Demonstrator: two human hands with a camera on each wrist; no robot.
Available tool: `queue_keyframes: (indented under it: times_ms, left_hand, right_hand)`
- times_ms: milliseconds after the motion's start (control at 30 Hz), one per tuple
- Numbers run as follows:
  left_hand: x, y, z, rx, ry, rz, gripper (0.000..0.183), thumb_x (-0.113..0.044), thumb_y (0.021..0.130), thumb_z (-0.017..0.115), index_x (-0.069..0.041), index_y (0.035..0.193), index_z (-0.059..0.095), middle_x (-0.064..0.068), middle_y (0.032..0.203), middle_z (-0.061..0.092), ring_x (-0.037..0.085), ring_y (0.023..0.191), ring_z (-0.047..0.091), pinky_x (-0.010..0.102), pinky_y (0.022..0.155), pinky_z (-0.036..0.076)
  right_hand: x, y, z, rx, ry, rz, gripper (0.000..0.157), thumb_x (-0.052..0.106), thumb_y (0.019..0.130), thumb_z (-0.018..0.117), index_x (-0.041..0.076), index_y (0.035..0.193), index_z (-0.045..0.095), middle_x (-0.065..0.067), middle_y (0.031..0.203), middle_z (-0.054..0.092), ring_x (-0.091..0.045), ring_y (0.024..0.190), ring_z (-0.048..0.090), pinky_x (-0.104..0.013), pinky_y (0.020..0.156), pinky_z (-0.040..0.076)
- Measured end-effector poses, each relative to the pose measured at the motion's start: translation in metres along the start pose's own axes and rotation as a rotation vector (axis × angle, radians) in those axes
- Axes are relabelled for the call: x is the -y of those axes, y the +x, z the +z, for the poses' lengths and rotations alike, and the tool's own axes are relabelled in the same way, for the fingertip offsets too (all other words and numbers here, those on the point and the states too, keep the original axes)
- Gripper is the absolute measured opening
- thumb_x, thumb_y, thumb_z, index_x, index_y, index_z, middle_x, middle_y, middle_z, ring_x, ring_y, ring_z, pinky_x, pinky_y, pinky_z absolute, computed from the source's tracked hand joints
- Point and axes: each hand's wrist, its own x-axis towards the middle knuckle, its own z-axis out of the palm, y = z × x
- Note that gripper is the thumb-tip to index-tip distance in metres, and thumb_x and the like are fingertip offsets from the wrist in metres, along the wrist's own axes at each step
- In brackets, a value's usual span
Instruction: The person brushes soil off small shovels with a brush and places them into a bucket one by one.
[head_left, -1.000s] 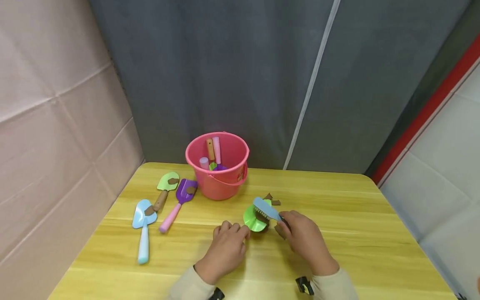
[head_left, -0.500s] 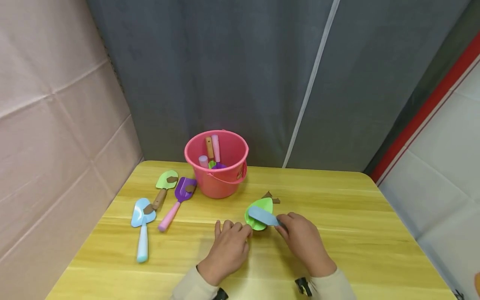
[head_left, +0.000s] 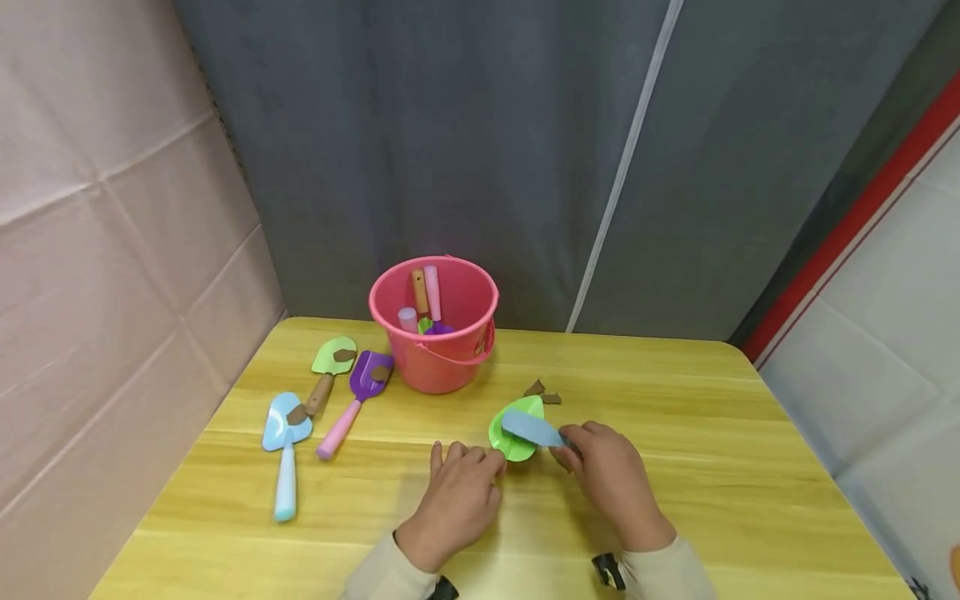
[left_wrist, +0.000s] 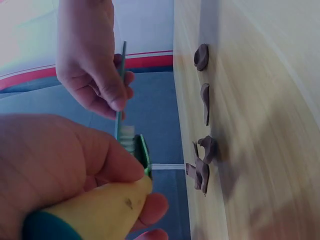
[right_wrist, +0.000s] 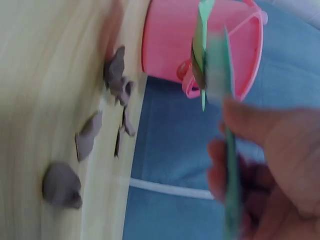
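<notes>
My left hand [head_left: 457, 498] grips a green-bladed toy shovel [head_left: 516, 451] by its wooden handle [left_wrist: 105, 210], which has a teal end. The blade is held above the table. My right hand [head_left: 611, 479] pinches a blue brush [head_left: 531, 427] by its handle, the brush head lying across the blade with its back upward. In the right wrist view the bristles [right_wrist: 217, 70] blur against the blade's face. A bit of brown clay [right_wrist: 198, 72] shows on the blade there. Several brown clay pieces [left_wrist: 202, 175] lie on the table below, mostly hidden in the head view.
A pink bucket [head_left: 442, 367] holding several toy tools stands behind the hands. To the left lie a blue shovel [head_left: 286, 483], a green shovel [head_left: 330, 358] and a purple shovel [head_left: 366, 375], with clay bits on them. Two brown scraps [head_left: 551, 398] lie beyond the held shovel.
The brush has turned from bristles showing to its back facing up, and its head shifted slightly toward the left over the blade. The green blade tilted slightly; both grips stay the same.
</notes>
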Motion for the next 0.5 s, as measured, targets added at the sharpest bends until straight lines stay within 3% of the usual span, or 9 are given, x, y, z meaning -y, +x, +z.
queue_keyframes:
  times_ms: [100, 167, 367, 500]
  left_hand:
    - [-0.0005, -0.0005, -0.0005, 0.007, -0.001, -0.002, 0.019, -0.009, 0.075, 0.054, -0.023, 0.086, 0.058, -0.01, 0.078, 0.053, 0.018, 0.085, 0.044, 0.068, 0.094, 0.016]
    - [-0.0002, -0.0012, -0.0009, 0.006, 0.003, -0.006, 0.018, -0.009, 0.075, 0.054, -0.023, 0.086, 0.058, -0.011, 0.078, 0.052, 0.018, 0.083, 0.044, 0.068, 0.094, 0.016]
    - [0.0, -0.003, -0.0039, -0.015, 0.015, -0.007, 0.018, -0.009, 0.074, 0.055, -0.023, 0.085, 0.059, -0.011, 0.082, 0.055, 0.017, 0.084, 0.045, 0.068, 0.094, 0.018]
    - [-0.0021, -0.0039, -0.006, 0.007, -0.007, 0.002, 0.019, -0.009, 0.074, 0.055, -0.024, 0.085, 0.058, -0.013, 0.078, 0.053, 0.016, 0.084, 0.045, 0.068, 0.094, 0.017]
  right_hand:
    - [0.0001, -0.0001, 0.0002, -0.086, -0.026, 0.055, 0.019, 0.016, 0.076, 0.074, 0.008, 0.093, 0.068, -0.002, 0.074, 0.059, -0.016, 0.06, 0.052, -0.03, 0.05, 0.042]
    - [-0.001, -0.0001, -0.001, -0.1, -0.025, 0.069, 0.02, 0.016, 0.077, 0.073, 0.007, 0.094, 0.068, -0.003, 0.074, 0.059, -0.016, 0.059, 0.052, -0.03, 0.049, 0.042]
    - [-0.0045, 0.0008, -0.004, 0.044, 0.032, -0.028, 0.02, 0.018, 0.073, 0.076, 0.013, 0.092, 0.07, 0.006, 0.075, 0.059, -0.008, 0.061, 0.048, -0.028, 0.055, 0.042]
    - [-0.002, 0.0004, -0.0021, 0.005, 0.002, -0.009, 0.021, 0.018, 0.076, 0.074, 0.011, 0.095, 0.07, 0.002, 0.076, 0.06, -0.012, 0.062, 0.052, -0.029, 0.054, 0.043]
